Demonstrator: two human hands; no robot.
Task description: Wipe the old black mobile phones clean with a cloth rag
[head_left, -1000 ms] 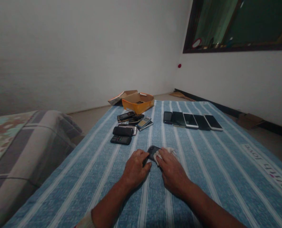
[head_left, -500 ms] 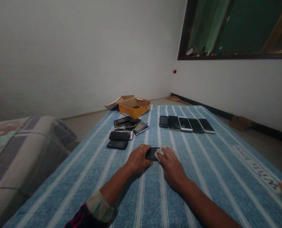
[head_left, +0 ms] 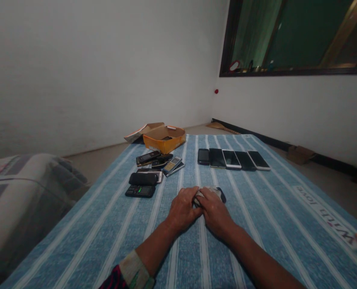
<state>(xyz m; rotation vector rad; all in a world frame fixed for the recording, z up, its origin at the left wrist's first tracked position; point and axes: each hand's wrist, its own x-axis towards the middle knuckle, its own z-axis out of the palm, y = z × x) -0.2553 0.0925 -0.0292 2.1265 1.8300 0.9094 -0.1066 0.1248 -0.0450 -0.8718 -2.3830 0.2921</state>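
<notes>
Two hands on the sheet point(head_left: 193, 261), correct?

Confirmed. Left hand point(head_left: 182, 209) and right hand point(head_left: 215, 212) lie side by side, backs up, touching at the fingers.

State of each hand?

Both are closed, with fingers curled around a white cloth point(head_left: 207, 192). Neither is open. How the hold divides between them, I cannot tell.

Location of the phone?

One dark phone point(head_left: 221, 195) lies under the cloth, just past the right hand's fingers. Only a rounded edge shows. Whether either hand has direct hold of it, I cannot tell.

Other stock on the sheet?

Five smartphones point(head_left: 231, 159) stand in a tight row ahead and to the right, screens up, well apart from the hands. Ahead and to the left is a loose group: a keypad phone point(head_left: 140, 191), a black case point(head_left: 142, 179) just behind it, and several more phones, some overlapping.

Anything beyond that group?

One open orange box point(head_left: 164, 143) sits at the sheet's far end, with a loose cardboard flap point(head_left: 143, 132) on its left.
</notes>
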